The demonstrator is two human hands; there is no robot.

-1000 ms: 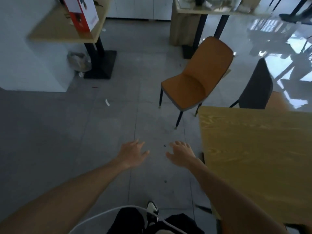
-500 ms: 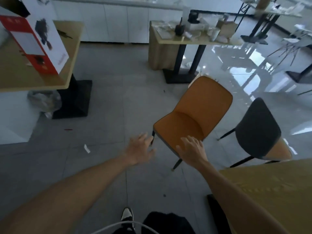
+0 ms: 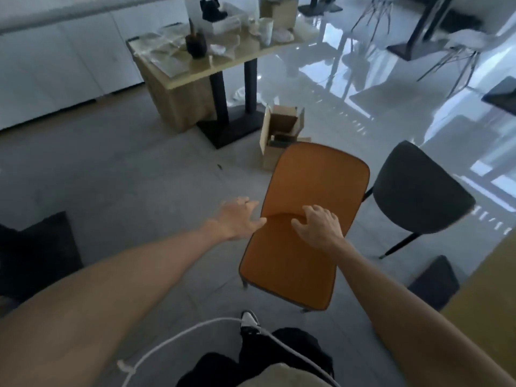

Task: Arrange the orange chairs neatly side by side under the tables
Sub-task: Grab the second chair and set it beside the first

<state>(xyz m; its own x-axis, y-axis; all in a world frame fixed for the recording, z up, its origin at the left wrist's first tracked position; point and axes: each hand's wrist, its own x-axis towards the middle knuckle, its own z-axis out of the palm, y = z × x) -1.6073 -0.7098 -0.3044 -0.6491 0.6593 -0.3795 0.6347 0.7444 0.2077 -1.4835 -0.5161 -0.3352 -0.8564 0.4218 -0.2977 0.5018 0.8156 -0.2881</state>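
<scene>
The chair lies directly ahead, backrest away; right hand over its seat, left hand at its edge, both spread, gripping nothing.

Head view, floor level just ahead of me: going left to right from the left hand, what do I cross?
left hand → right hand on the orange chair → dark grey chair → wooden table corner at the right edge.

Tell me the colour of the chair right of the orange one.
Dark grey chair, seen in the head view.
</scene>
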